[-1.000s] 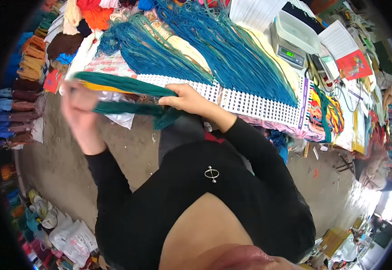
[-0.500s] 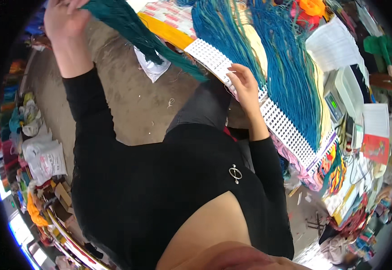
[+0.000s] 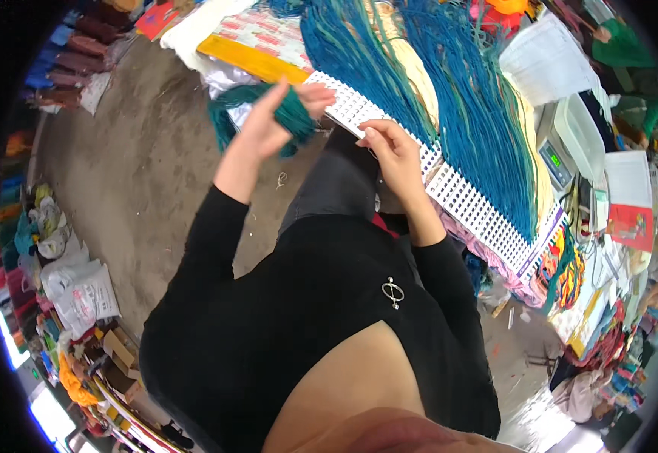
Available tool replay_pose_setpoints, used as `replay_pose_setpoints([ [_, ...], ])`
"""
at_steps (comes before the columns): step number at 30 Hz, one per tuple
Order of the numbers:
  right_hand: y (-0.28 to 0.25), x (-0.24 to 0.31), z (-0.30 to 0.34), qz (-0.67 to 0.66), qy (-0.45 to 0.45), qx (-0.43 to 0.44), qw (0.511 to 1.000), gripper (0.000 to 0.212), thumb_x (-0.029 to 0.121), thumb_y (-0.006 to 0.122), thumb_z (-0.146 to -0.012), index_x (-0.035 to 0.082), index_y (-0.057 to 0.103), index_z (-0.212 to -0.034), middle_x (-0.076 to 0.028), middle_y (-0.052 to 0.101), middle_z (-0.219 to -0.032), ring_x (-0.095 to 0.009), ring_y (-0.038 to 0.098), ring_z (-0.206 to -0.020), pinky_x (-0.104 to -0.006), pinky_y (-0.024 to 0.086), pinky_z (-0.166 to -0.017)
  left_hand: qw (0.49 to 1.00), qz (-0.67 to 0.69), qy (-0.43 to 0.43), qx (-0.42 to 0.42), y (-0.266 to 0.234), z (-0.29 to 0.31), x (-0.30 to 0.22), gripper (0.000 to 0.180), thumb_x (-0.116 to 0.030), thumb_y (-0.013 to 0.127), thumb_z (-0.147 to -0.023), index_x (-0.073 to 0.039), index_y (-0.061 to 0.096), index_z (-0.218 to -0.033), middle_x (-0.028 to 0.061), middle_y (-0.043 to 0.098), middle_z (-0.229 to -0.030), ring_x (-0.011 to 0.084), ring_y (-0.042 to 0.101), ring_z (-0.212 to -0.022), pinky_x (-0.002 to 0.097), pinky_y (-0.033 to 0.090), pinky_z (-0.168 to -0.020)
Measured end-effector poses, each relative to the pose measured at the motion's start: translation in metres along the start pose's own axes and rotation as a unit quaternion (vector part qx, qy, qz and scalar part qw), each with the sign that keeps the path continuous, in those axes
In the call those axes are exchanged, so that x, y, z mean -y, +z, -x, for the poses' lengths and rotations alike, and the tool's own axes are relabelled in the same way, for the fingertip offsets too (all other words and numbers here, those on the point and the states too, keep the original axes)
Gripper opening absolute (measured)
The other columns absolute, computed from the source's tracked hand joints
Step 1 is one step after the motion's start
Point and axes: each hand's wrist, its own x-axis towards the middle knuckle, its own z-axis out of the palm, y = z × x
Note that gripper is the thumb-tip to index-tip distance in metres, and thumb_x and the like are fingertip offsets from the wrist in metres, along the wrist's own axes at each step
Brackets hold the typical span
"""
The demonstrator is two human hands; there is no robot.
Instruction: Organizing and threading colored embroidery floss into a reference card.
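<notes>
My left hand (image 3: 262, 130) is raised over the floor, left of the table edge, blurred by motion. Its thumb and fingers are spread apart. Dark teal yarn (image 3: 293, 124) hangs in a loose bunch behind this hand and shows between thumb and fingers; no firm grip on it is visible. My right hand (image 3: 395, 160) is at the near edge of a white card with rows of holes (image 3: 349, 103). Its thumb and fingertips are pinched together by the edge; what they hold is too small to make out.
Long blue-teal yarn hanks (image 3: 488, 143) lie across the table, with cream yarn (image 3: 418, 75) among them. A second perforated strip (image 3: 480, 217) runs along the near edge. Rightward stand a scale (image 3: 556, 161) and white papers (image 3: 548, 57). Bags (image 3: 80, 291) sit at left.
My left hand has swept down and right from the upper left, nearer my right hand. The teal yarn went from stretched out to bunched. My right hand has shifted slightly left and down, its fingers closer together.
</notes>
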Motion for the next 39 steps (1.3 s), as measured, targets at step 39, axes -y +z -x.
replay_pose_setpoints([
  [39,0.008,0.009,-0.006,-0.044,0.089,-0.047,0.994,0.016,0.012,0.049,-0.094,-0.001,0.057,-0.088,-0.002,0.054,-0.065,-0.006,0.049,-0.053,-0.0194,0.04,-0.05,0.997,-0.076,-0.008,-0.01,0.04,-0.031,0.031,0.041,-0.024,0.033,-0.097,0.002,0.053,-0.121,0.0052,0.054,-0.094,0.0143,0.055,-0.086,0.0299,0.048,-0.078],
])
